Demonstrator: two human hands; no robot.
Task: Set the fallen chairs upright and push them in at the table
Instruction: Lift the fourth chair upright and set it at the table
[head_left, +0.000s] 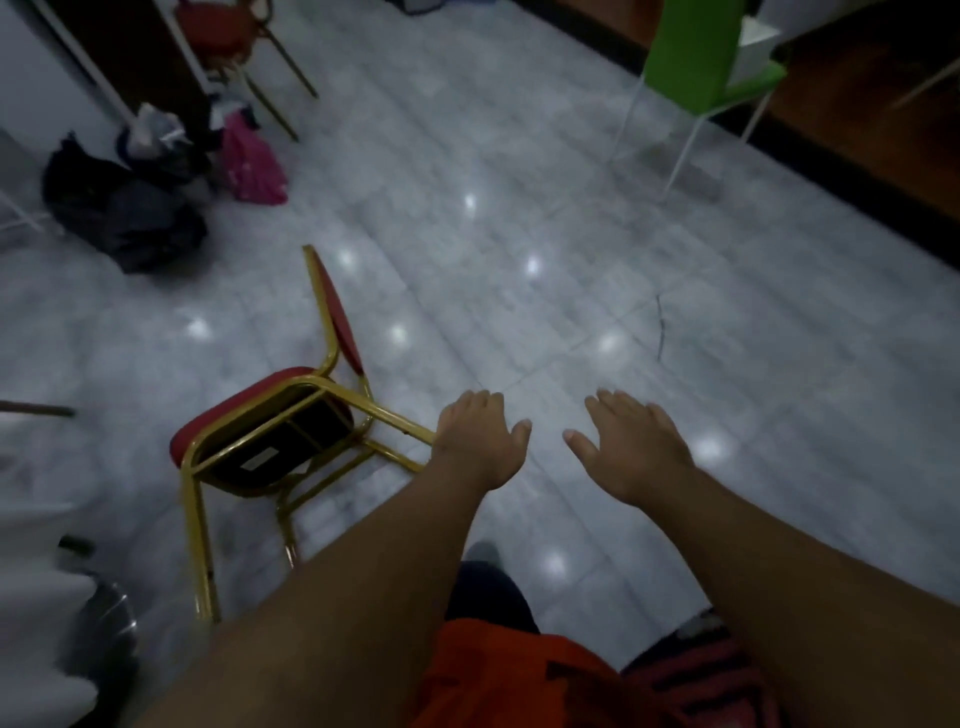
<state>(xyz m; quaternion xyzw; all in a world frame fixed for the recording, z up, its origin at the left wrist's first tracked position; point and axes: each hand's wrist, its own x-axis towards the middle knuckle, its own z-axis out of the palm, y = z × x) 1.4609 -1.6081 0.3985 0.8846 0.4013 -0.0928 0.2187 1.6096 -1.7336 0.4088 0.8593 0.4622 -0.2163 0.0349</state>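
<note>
1. A black bag (124, 213) lay on the floor (571, 260) near its far left part, with a pink bag (253, 161) just beside it; some light cloth or plastic showed at the top of the pile, but what was inside the bags I cannot tell.
2. The fallen chair (270, 436), with a gold frame and red cushions, lay on its side on the grey tiled floor, left of the middle. The underside of its seat faced the camera, its backrest pointed away, and its legs pointed toward the person.
3. The left hand (480, 441) was over the end of one gold leg of this chair; the picture does not show clearly whether it touched the leg. The fingers were spread and open, holding nothing.
4. The right hand (631, 447) was apart from the chair, to its right, above bare floor. It was also open, palm down, and empty.
5. Both forearms were stretched forward and down.
6. Another red chair (228, 36) stood upright at the far left, and a green chair (701, 57) stood at the far right.
</note>
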